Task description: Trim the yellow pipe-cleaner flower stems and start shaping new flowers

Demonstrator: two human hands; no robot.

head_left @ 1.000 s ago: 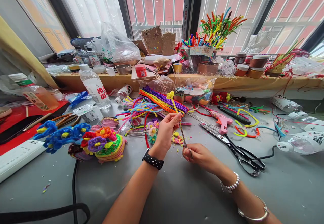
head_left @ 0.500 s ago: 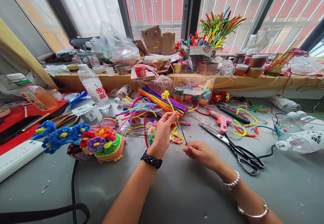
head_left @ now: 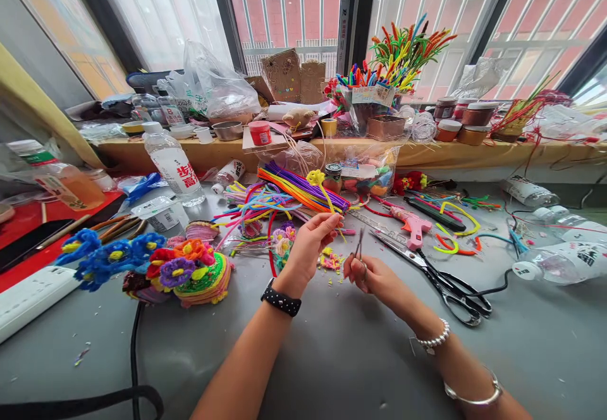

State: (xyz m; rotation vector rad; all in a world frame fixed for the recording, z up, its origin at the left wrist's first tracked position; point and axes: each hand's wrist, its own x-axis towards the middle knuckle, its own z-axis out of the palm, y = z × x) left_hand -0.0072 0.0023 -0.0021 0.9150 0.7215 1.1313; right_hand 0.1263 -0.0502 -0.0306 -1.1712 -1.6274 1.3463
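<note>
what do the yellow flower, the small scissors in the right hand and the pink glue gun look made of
Yellow flower: probably matte pipe cleaner, given its fuzzy bent strands.
Small scissors: likely dull metal, from the thin grey blades.
Pink glue gun: apparently smooth plastic, given its evenly coloured body.

Both forearms (head_left: 244, 363) reach forward; the left hand (head_left: 310, 243) pinches, the right hand (head_left: 372, 277) (partly hidden) seemingly grips.

Gry tbl (head_left: 327, 363) holds blk scissors (head_left: 430, 271), pink glue gun (head_left: 414, 226) & btls (head_left: 566, 262).
</note>
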